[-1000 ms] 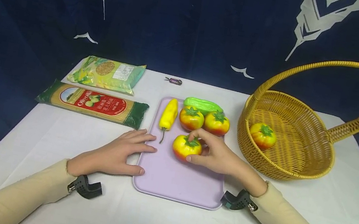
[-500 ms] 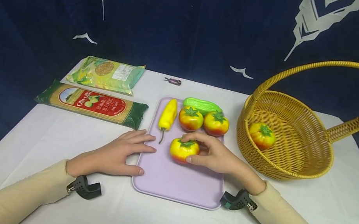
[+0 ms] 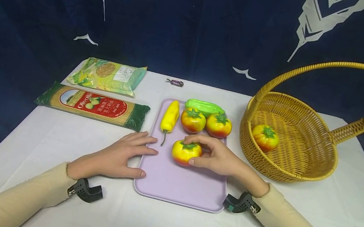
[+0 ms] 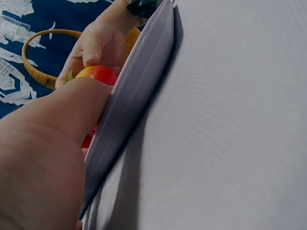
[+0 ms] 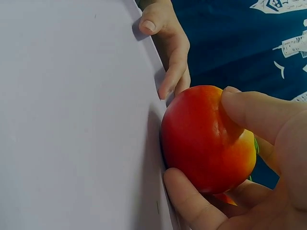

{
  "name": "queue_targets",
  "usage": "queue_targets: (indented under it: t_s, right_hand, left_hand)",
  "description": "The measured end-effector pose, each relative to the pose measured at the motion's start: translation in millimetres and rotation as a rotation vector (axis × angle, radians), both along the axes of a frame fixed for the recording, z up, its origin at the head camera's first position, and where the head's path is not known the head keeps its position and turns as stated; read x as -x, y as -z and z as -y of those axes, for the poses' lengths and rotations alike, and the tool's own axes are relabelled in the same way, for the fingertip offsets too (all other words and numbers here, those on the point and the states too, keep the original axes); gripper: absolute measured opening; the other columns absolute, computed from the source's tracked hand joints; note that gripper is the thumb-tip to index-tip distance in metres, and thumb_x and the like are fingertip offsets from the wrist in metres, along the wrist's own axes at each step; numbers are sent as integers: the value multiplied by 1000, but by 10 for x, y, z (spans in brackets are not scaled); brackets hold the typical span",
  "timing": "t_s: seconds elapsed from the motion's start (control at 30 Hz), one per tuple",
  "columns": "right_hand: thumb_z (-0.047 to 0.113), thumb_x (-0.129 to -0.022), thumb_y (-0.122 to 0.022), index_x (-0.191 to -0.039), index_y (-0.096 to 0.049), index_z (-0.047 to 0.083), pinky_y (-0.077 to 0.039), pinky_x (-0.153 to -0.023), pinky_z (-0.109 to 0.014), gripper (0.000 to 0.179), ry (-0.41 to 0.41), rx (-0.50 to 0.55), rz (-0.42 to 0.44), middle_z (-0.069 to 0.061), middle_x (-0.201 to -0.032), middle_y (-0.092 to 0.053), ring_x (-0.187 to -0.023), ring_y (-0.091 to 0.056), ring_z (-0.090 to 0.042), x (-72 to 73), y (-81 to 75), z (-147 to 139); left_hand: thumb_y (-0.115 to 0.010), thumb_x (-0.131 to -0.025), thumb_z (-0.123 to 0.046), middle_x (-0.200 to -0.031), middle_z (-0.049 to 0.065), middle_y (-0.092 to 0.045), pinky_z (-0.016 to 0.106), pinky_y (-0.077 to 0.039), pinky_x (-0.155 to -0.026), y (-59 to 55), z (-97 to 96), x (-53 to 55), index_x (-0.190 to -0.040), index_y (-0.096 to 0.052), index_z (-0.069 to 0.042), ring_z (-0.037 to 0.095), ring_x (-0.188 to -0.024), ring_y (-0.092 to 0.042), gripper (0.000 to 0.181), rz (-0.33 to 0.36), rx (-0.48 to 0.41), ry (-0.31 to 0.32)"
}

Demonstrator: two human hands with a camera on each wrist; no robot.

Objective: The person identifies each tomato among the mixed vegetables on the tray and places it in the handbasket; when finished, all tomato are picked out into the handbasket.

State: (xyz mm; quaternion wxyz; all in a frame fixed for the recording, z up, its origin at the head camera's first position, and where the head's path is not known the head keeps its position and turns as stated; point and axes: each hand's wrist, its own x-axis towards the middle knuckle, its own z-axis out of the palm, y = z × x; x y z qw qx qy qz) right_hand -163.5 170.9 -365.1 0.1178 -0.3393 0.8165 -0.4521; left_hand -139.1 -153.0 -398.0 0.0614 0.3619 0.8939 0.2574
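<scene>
My right hand (image 3: 218,156) grips a red and yellow tomato (image 3: 182,153) low over the middle of a lilac tray (image 3: 180,189). In the right wrist view the thumb and fingers curl round the tomato (image 5: 206,139). My left hand (image 3: 121,153) lies with spread, straight fingers, its fingertips on the tray's left rim. Behind the held tomato, a second tomato (image 3: 193,121) and a third tomato (image 3: 218,126) sit side by side on the tray. A yellow pepper (image 3: 170,116) with a dark stem lies at the tray's left, and a green cucumber (image 3: 205,107) along its far edge.
To the right stands a wicker basket (image 3: 306,150) with a tall arched handle and one tomato (image 3: 265,138) inside. On the left lie a spaghetti packet (image 3: 93,105) and a green bag of grain (image 3: 108,75). A small dark-wrapped item (image 3: 175,82) is near the back edge.
My right hand has shifted the gripped tomato slightly left and toward me, then stayed in place. The left hand has kept its position on the tray's rim.
</scene>
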Motion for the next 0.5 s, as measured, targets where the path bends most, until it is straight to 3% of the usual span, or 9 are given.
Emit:
queue_targets:
  t_s: [0.5]
  right_hand:
    - [6, -85, -78, -124, -66, 4, -46, -107, -19, 41, -6, 2, -2, -14, -133, -68, -131, -58, -32, 11, 10, -6]
  left_hand:
    - [-76, -84, -38, -161, 5, -45, 65, -23, -124, 1, 2, 11, -138, -64, -22, 40, -155, -28, 57, -4, 7, 4]
